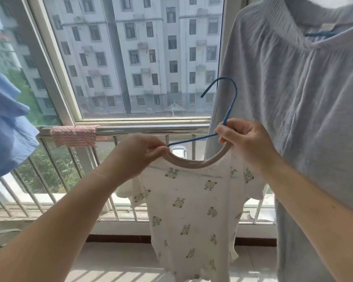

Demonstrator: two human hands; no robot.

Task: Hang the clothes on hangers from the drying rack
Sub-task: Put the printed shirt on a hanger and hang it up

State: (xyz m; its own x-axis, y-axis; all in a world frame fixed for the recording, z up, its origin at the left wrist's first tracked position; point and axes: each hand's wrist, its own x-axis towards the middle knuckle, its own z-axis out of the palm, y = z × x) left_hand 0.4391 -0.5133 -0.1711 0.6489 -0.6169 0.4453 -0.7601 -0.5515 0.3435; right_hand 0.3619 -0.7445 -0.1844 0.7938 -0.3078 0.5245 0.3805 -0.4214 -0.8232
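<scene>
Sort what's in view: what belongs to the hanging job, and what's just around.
In the job:
- white bear-print shirt
- blue hanger, going into its collar
- left hand, pinching the collar
- right hand, holding collar and hanger

Just around:
- grey garment, already hung
- blue garment
- pink cloth on the railing

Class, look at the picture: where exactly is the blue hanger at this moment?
In the head view the blue hanger sits centre-right, its neck gripped by the right hand, one arm entering the collar of the bear-print shirt, beside the hanging grey garment.
</scene>
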